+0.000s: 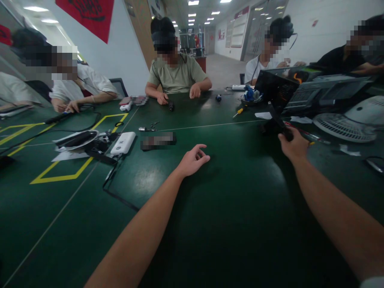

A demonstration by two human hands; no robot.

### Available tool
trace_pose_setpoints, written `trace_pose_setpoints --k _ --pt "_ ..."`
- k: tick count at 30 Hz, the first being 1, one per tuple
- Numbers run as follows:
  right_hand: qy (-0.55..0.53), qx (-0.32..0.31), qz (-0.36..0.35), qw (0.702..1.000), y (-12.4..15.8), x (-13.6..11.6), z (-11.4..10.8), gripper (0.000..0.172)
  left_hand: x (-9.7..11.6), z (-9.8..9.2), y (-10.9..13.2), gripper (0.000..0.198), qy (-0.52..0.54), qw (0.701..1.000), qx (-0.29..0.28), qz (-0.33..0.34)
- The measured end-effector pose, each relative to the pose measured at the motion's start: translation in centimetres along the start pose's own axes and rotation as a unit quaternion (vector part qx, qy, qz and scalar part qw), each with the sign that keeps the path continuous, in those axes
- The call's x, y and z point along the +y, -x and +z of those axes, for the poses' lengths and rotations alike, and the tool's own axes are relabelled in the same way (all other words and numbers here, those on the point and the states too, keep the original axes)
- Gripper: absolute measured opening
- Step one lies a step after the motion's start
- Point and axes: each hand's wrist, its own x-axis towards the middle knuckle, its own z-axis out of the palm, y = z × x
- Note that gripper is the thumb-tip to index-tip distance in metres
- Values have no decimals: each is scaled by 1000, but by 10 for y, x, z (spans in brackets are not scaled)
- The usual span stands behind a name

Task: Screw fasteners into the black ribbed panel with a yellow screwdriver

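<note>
My left hand [194, 160] hovers low over or rests on the green table [228, 208]; I cannot tell which. Its fingers are loosely bent and apart, with nothing in them. At the right, my right hand [294, 145] is closed around a long black object [277, 119] whose kind is too dark to make out. A thin red tool [318, 137] lies just beyond that hand. Left of my left hand are a dark flat oblong thing [158, 141], partly blurred out, a small metal cylinder [145, 129] and several tiny screw-like pieces [155, 125].
A white fan [345, 126] and an opened computer case [327, 94] occupy the right side. Beyond lies a yellow screwdriver [239, 111]. A white power bank [123, 143] with a black cable [120, 193] sits left, beside piled parts [79, 140]. Several people sit around the table.
</note>
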Motion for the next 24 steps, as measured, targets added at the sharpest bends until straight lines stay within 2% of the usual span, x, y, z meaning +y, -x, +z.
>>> trace_pose_setpoints --k 7,11,17,21,24 --pt "-42 52 105 992 -6 6 -10 38 0 0 0 60 2 1000 -2 11" --pt "-106 72 162 978 -8 14 -19 45 -2 1 -2 56 5 1000 11 12" --pt "-220 104 206 948 -15 22 -27 53 -2 1 -2 55 8 1000 9 12" --pt "-243 110 209 941 -21 34 -32 54 -2 0 -3 55 9 1000 6 18" --pt "-189 138 142 962 -23 45 -35 50 -2 1 -3 56 6 1000 4 15"
